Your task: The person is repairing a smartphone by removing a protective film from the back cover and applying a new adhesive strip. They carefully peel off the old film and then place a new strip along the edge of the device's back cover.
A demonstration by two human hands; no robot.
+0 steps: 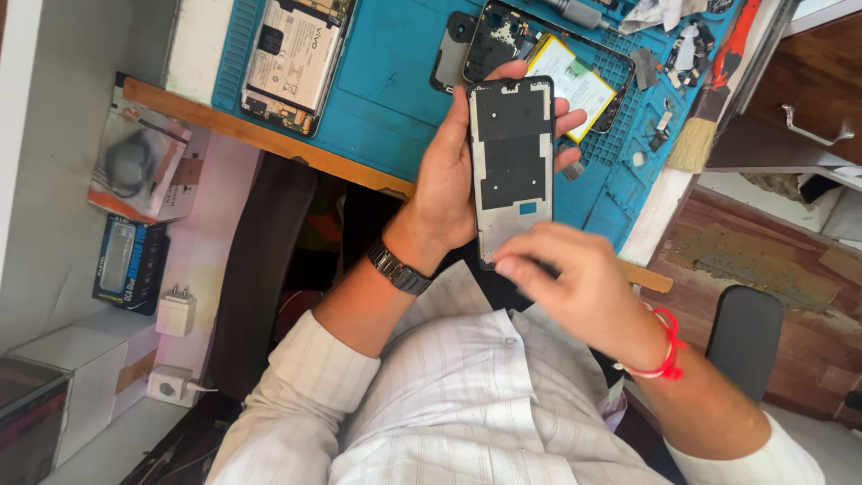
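My left hand [453, 175] grips a phone screen frame [512, 162], a dark rectangle with silver metal edges and black patches, held upright over the edge of the blue work mat [395, 81]. A dark watch sits on that wrist. My right hand [575, 283], with a red thread on its wrist, has its fingers bunched at the frame's lower end, touching it. Whether it pinches something small there is hidden.
On the mat lie an opened phone with a white battery [292, 58], a second opened phone with a yellow-edged battery [566, 76], a black back cover [449, 49], a brush [696, 135] and several small parts. Packaged goods and white chargers [175, 314] sit at left. A chair [745, 337] stands at right.
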